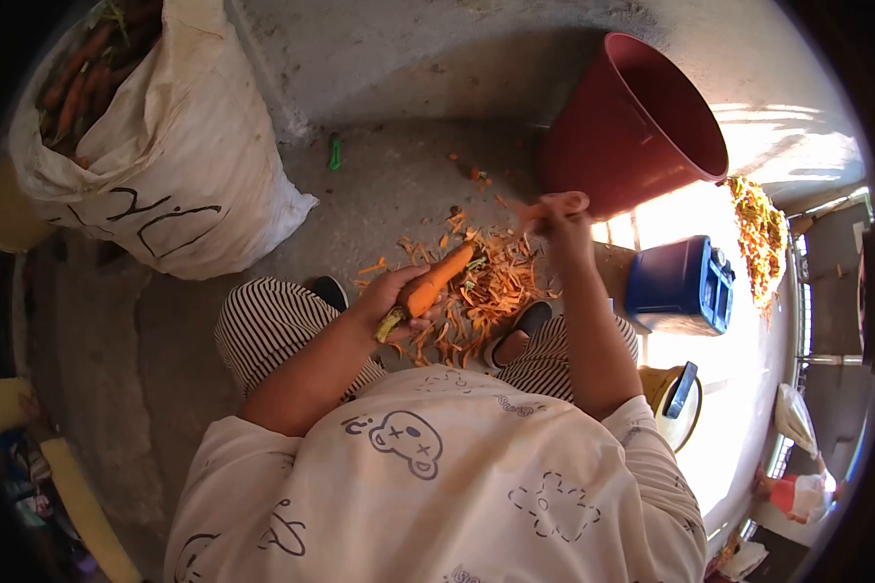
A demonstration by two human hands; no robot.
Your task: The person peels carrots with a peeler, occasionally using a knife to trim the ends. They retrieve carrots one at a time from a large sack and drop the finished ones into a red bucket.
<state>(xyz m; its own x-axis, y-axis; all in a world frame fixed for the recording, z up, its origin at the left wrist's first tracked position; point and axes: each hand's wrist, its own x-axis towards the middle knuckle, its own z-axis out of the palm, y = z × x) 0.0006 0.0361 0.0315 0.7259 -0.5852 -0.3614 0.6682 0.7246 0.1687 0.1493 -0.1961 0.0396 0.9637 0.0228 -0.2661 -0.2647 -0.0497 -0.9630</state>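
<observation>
A partly peeled carrot (441, 278) lies in my left hand (395, 295), whose fingers are wrapped around it. The carrot's green-brown stem end points down toward me, and its orange tip points up and to the right. Up and to the right of the carrot, my right hand (560, 216) is raised with its fingers curled, apart from it. Motion blurs that hand, and what it grips cannot be made out. Below both hands, a heap of orange peelings (496, 287) covers the floor between my feet.
A white sack (190, 146) full of carrots (78, 92) stands at the left. Upper right is a red bucket (593, 126), with a blue jerrycan (666, 282) beside it. A small green object (334, 153) lies near the wall. More peelings (756, 233) are piled far right, beyond a yellowish container (659, 389).
</observation>
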